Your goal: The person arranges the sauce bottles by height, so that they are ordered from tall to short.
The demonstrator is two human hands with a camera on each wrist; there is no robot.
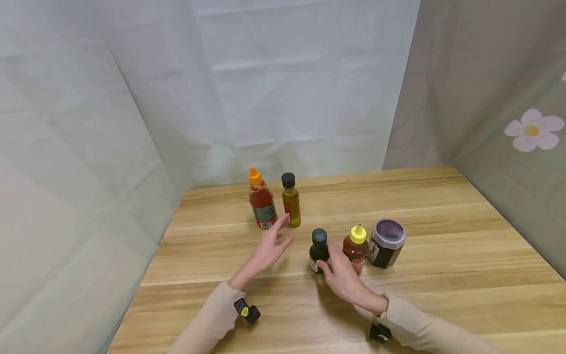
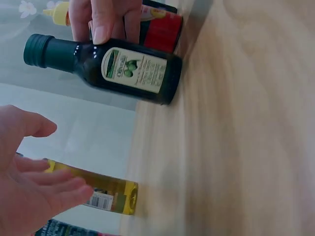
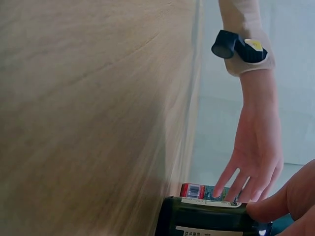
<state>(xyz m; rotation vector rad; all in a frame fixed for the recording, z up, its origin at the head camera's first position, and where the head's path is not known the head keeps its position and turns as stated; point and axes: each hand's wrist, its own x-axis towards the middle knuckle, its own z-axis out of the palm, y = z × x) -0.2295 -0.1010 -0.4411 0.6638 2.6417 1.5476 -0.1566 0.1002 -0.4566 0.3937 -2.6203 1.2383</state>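
My right hand grips a dark green olive oil bottle by its side, thumb and fingers round it. Its label with olives faces the left wrist view, and the bottle stands near upright at the tabletop. My left hand is held out with fingers spread and nothing in it. Just beyond its fingertips stands a slim bottle of yellow oil with a black cap. To that bottle's left is a red sauce bottle with an orange tip; the left hand partly covers both in the left wrist view.
Right beside my right hand stands a sauce bottle with a yellow nozzle cap. A dark jar with a pale lid is to its right. The wooden table is bordered by hanging cloth at the back and sides.
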